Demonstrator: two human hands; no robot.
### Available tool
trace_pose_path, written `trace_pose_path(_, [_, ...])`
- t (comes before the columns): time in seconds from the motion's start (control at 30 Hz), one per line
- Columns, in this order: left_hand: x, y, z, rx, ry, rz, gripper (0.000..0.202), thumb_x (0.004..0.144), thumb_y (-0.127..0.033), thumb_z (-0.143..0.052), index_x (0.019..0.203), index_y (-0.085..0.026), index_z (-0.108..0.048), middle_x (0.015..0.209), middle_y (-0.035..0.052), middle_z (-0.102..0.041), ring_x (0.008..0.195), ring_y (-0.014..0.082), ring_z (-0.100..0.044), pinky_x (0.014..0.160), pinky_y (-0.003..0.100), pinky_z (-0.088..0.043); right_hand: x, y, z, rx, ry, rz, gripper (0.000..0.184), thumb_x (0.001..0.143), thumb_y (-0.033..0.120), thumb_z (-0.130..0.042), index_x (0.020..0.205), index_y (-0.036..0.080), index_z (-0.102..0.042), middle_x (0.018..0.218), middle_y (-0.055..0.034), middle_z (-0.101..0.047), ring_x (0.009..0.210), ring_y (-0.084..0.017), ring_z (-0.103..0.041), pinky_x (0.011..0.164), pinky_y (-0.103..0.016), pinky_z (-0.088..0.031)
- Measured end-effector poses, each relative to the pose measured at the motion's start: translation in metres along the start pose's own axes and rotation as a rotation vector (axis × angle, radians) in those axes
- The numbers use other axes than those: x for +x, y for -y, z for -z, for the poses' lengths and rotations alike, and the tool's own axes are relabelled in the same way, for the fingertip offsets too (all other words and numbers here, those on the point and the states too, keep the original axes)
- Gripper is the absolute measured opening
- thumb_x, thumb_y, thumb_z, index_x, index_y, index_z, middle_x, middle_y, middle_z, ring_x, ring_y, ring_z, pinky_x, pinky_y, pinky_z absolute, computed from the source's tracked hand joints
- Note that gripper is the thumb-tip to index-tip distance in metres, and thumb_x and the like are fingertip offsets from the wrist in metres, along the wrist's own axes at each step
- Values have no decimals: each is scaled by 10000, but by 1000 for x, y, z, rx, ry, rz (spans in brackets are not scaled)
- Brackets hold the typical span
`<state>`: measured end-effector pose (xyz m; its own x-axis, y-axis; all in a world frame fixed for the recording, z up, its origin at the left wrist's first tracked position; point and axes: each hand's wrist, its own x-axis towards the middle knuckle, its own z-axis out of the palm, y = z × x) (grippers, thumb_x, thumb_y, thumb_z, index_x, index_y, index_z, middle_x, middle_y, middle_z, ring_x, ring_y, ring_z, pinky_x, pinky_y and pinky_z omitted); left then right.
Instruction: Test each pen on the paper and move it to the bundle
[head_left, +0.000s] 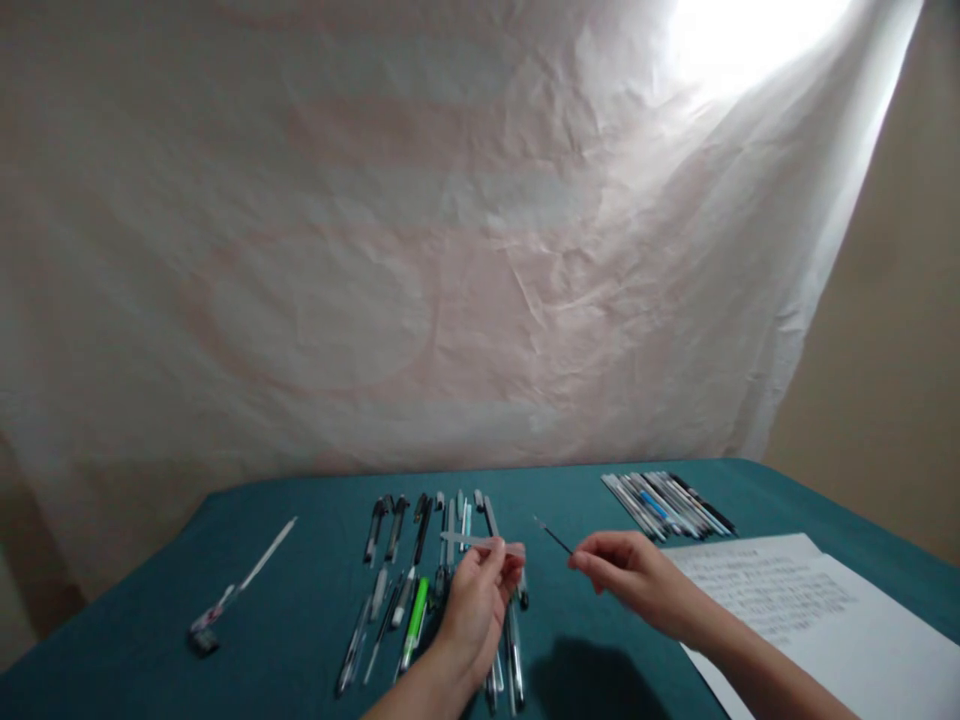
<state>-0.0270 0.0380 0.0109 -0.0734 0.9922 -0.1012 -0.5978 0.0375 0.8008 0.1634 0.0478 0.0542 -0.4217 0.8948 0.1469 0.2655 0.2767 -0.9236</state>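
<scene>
My left hand (478, 600) is closed in a pinch on a clear pen barrel (480, 543), held level above a spread of pens. My right hand (630, 575) is closed in a pinch on a thin dark refill (553, 537), whose tip points up and left toward the barrel; a gap separates the two parts. Both hands hover over a teal-covered table (300, 630). Under my left hand lie several pens (420, 570), one with a bright green body (415, 620).
A second row of several pens (666, 503) lies at the back right. A white printed sheet (810, 610) covers the right front. A long pale stick with a small dark clip end (240, 585) lies at left. A crumpled white sheet (420, 250) hangs behind.
</scene>
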Motion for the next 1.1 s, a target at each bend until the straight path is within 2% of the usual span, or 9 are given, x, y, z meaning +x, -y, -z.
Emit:
trace_pose_path(0.1, [6,-1,5,-89,-63,18,29,815,-128,-541,809,-102,-554,810,85,-618,710,100,-584,687,206,-484,1,-8,-6,-132,39,-7,347,788,437,-511,665,137,-632,509,37,-453,496,-89,-402,467,-198,-292])
trace_pose_path(0.3, [4,-1,3,-131,-71,27,29,812,-107,-544,786,-107,-557,760,66,-605,666,95,-582,622,188,-508,0,-9,-5,-206,81,-18,366,810,432,-477,680,128,-636,513,42,-407,490,-81,-355,450,-200,-251])
trace_pose_path(0.47, [3,1,3,-88,-29,31,14,807,-120,-559,800,-109,-555,779,60,-600,662,84,-570,615,177,-502,1,-8,-6,-226,89,-19,358,808,420,-482,701,125,-654,494,47,-384,480,-80,-331,439,-202,-228])
trace_pose_path(0.6, [2,4,4,-14,25,27,96,782,-165,-606,843,-114,-553,785,48,-595,644,74,-552,600,166,-485,0,-8,-4,-241,93,-16,365,801,429,-487,680,128,-653,488,49,-380,474,-76,-303,437,-205,-215])
trace_pose_path(0.67, [1,6,4,14,47,28,131,767,-183,-626,855,-116,-556,774,40,-591,628,70,-544,586,160,-477,0,-8,-3,-272,77,0,363,796,430,-490,676,131,-657,494,45,-403,477,-78,-305,439,-206,-214])
trace_pose_path(0.77, [-3,8,2,42,65,47,162,747,-191,-649,861,-115,-561,760,32,-590,635,74,-552,589,160,-476,1,-9,-5,-284,18,23,348,784,434,-501,695,141,-665,548,21,-495,513,-98,-385,458,-206,-268])
trace_pose_path(0.93, [-13,9,-4,-8,119,169,163,746,-172,-650,867,-108,-562,784,51,-617,650,81,-582,593,161,-493,2,-8,-20,-40,-173,49,365,777,493,-498,887,171,-629,681,-14,-579,571,-125,-487,488,-208,-374])
trace_pose_path(1.03, [-14,6,-5,-112,93,239,125,750,-135,-640,842,-99,-564,757,55,-625,626,76,-595,584,154,-507,1,-5,-26,218,-216,14,463,824,555,-368,1023,177,-548,737,-16,-564,433,-83,-431,374,-199,-346])
trace_pose_path(1.1, [-10,4,-3,-190,55,262,81,761,-116,-623,816,-91,-568,741,60,-630,617,75,-605,589,150,-516,2,-4,-26,381,-234,18,514,838,583,-282,1047,174,-513,771,-28,-555,407,-79,-423,338,-204,-347])
